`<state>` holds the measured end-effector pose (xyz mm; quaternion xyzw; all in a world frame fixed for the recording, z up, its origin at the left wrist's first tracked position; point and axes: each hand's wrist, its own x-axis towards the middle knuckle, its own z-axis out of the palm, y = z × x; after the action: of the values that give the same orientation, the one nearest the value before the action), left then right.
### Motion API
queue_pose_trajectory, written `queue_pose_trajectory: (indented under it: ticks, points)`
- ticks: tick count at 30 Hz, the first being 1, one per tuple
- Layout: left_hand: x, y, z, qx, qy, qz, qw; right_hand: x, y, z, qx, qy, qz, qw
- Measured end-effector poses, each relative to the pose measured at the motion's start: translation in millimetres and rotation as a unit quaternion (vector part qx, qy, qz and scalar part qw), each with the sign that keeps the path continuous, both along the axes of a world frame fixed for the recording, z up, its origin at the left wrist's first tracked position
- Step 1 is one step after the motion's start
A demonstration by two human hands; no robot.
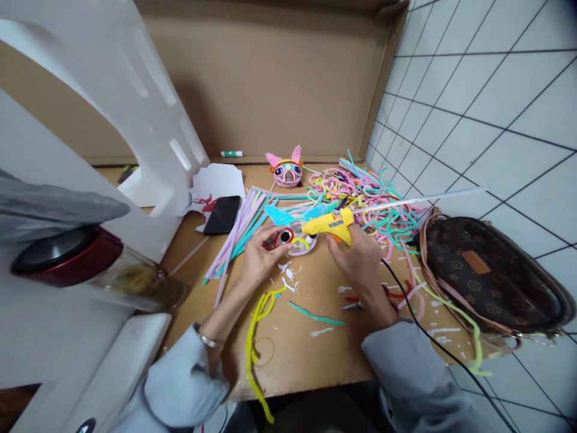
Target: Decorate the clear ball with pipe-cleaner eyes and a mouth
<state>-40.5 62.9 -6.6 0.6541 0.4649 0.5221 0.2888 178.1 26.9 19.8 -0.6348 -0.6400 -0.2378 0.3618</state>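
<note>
My left hand (pixel 264 254) pinches the left edge of a small round craft piece (pixel 300 243) with blue ear-like parts, a red-rimmed eye and a yellow strip. My right hand (pixel 359 255) is wrapped round the handle of a yellow glue gun (pixel 331 225). The gun's nozzle points left and lies over the top of the craft piece; whether it touches is too small to tell. A long clear glue stick (pixel 419 198) sticks out of the gun's back, and a black cord runs down to the right. Behind stands a pink-eared craft head (pixel 287 172).
Pipe cleaners lie in a tangled heap (pixel 383 204) at the back right and a bundle (pixel 234 234) at left. Nearby are a phone (pixel 222 215), yellow strands (pixel 252 343), a brown bag (pixel 491 270), a transparent bottle (pixel 135 279) and a green-white marker (pixel 232 154).
</note>
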Motion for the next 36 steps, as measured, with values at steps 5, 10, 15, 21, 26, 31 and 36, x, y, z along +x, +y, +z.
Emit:
queue_pose_trajectory:
  ticks: [5,10,15,21,26,31,36]
  points:
    - [0.5,-2.5,4.7,0.003,0.008,-0.001,1.000,-0.4,-0.4,-0.8,-0.008,0.004,0.006,1.000]
    - [1.1,-4.5,5.9,0.001,0.021,0.005,1.000,-1.1,-1.5,0.3,-0.020,0.010,0.009,1.000]
    - [1.4,-5.2,4.3,0.014,0.038,0.008,0.999,-0.9,-1.6,-0.6,-0.028,0.012,0.008,0.999]
    - [-0.4,-3.8,2.2,0.022,0.072,0.011,0.997,-1.4,-1.7,0.1,-0.034,0.017,0.007,0.999]
    - [-2.5,-3.9,1.2,0.037,0.107,0.015,0.993,-0.8,-1.6,-0.7,-0.038,0.015,0.004,0.999]
    - [-2.3,-6.9,3.5,0.045,0.117,0.016,0.992,-2.5,-1.5,-0.5,-0.026,0.020,0.008,0.999]
    - [-1.4,-8.3,4.3,0.049,0.118,0.021,0.992,-3.8,-2.6,0.5,-0.029,0.022,0.013,0.999]
